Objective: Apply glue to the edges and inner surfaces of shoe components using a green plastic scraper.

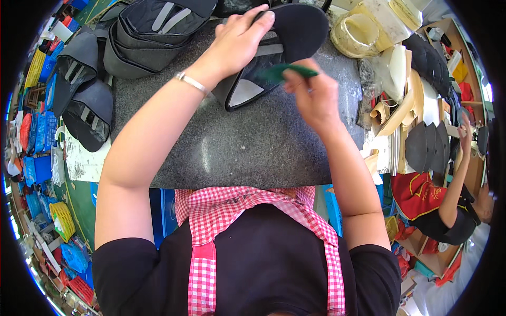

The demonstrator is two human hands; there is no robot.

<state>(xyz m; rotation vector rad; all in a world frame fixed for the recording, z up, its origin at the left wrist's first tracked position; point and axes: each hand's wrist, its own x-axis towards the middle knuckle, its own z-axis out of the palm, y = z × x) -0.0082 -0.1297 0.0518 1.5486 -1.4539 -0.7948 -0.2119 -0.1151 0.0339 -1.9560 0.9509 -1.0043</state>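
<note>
My left hand (240,39) rests on a black padded piece (304,29) at the far side of the work surface, its fingers closed over the upper edge. This piece has a rounded end, a grey strip and a light grey patch near its lower corner. My right hand (316,97) pinches a flat green scraper-like tool (287,72), blurred by motion, over the piece's inner face. Whether the tool touches the piece I cannot tell. Nested black pieces (153,45) with grey strips are stacked at the far left, and several similar ones (87,113) hang over the table's left side.
A glue-smeared yellowish tub (358,34) stands at the far right. Beside it lie plastic bags (392,73), brown paper (406,108) and dark cut pieces (427,147). Blue baskets (45,124) line the left. Another person's arm (454,184) shows at the right.
</note>
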